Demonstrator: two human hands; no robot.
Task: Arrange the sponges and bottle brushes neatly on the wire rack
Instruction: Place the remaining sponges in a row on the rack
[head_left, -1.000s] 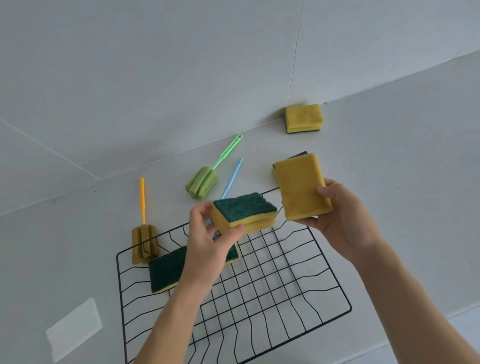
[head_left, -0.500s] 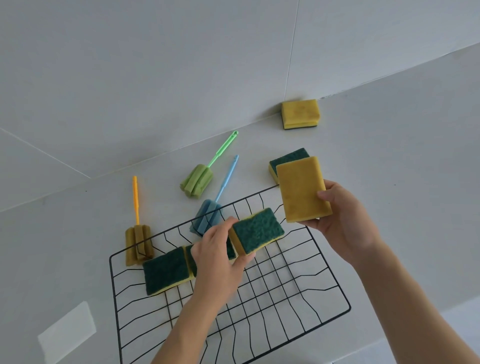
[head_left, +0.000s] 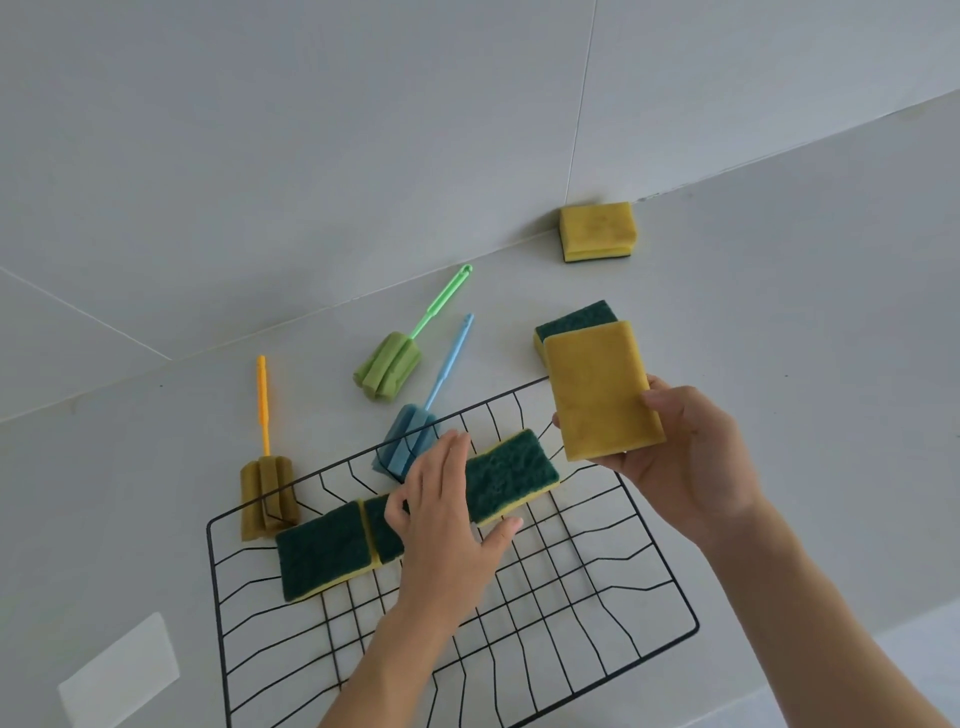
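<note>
Sponge (head_left: 511, 475) now rests third in the far row on the wire rack (head_left: 691, 631); left hand (head_left: 447, 525) spreads over it, right hand (head_left: 685, 457) grips a yellow sponge (head_left: 597, 389) for placement.

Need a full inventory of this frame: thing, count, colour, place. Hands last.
Black wire rack: 1, black, on the grey counter, centre.
Sponges on the rack: 3, dark green scrub side up over yellow foam, in a row along the far edge; the middle one mostly hidden by the left hand.
Loose sponges on the counter: 2; one green side up beyond the rack's far right corner, one yellow side up against the wall.
Held sponge: 1, yellow side showing, above the rack's far right corner.
Foam bottle brushes: 3, on the counter beyond the rack: orange handle, green, blue.
White rectangle: 1, counter, lower left; unidentifiable.
Left hand: open, on the row's right-hand sponge.
Right hand: gripping the held sponge.
</note>
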